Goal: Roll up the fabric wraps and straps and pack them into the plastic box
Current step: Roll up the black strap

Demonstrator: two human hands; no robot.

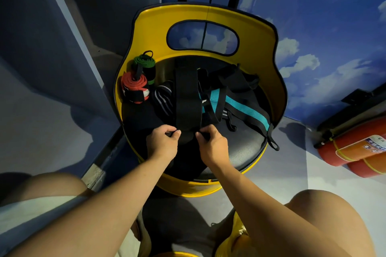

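A wide black wrap (188, 100) lies lengthwise down the middle of the yellow chair's black seat (246, 146). My left hand (164, 142) and my right hand (212, 143) pinch its near end from either side, fingers curled around the edge. Two rolled wraps stand at the seat's back left: a green and black one (146, 67) and a red, black and white one (135, 87). A black wrap with grey stripes (163, 98) lies beside them. A teal and black strap (240, 108) and other black straps (236, 79) lie loose on the right. No plastic box is visible.
The yellow chair back (208, 16) curves around the seat. Red fire extinguishers (355, 148) lie on the floor at the right. Blue walls with cloud print stand behind and to the right. My knees frame the bottom of the view.
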